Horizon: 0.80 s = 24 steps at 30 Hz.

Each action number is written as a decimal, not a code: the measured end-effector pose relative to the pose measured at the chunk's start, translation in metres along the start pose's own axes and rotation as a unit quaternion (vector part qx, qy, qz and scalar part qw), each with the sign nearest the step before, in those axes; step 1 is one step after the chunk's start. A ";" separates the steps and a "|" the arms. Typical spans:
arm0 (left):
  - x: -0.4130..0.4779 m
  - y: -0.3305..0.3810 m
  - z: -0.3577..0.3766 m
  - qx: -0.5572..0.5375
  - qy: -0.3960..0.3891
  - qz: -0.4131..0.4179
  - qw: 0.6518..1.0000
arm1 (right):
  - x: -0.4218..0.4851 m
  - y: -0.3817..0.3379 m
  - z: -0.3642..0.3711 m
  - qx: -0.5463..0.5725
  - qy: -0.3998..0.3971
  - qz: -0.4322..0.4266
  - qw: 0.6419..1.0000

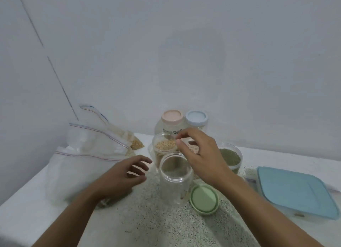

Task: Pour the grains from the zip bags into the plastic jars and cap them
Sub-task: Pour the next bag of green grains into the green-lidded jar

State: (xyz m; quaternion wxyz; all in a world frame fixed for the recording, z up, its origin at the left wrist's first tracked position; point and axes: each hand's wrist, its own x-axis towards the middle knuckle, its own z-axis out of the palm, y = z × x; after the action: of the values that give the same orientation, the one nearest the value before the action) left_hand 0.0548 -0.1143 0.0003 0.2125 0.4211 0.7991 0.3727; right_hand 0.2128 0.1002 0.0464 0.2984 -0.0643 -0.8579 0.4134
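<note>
A: We log: empty clear plastic jar (175, 180), uncapped, on speckled counter (166, 226); round green lid (203, 198) just beside it.
B: Left hand (121, 174): fingers spread, holding nothing. Right hand (201, 154): fingertips pinched together above clear jar of yellow grains (165, 145); whether they hold anything, we cannot tell.

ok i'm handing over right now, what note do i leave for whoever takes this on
Left hand: open, holds nothing, beside the zip bags.
Right hand: fingertips pinched over the yellow-grain jar; cannot tell if it holds anything.
Done: two back jars capped, pink lid and blue lid.
Left: front jar is empty, with the green lid lying beside it. The yellow-grain jar and green-grain jar are uncapped. One bag holds yellow grain.
</note>
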 end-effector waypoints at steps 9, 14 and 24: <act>-0.027 -0.042 -0.112 0.075 0.165 -0.011 0.983 | 0.045 -0.056 0.087 -0.098 -0.139 -0.044 0.984; -0.031 -0.085 -0.154 0.121 0.160 -0.012 0.980 | 0.064 -0.063 0.152 -0.117 -0.177 -0.012 0.977; 0.010 -0.145 -0.184 0.328 -0.084 0.021 0.941 | 0.097 -0.050 0.251 -0.327 -0.290 0.091 0.895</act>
State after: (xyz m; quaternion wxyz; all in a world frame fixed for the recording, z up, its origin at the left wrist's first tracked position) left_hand -0.1456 -0.2360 0.0042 0.1215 0.5142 0.8471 0.0579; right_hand -0.0016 -0.0663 0.0082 -0.0405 -0.1132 -0.9835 0.1350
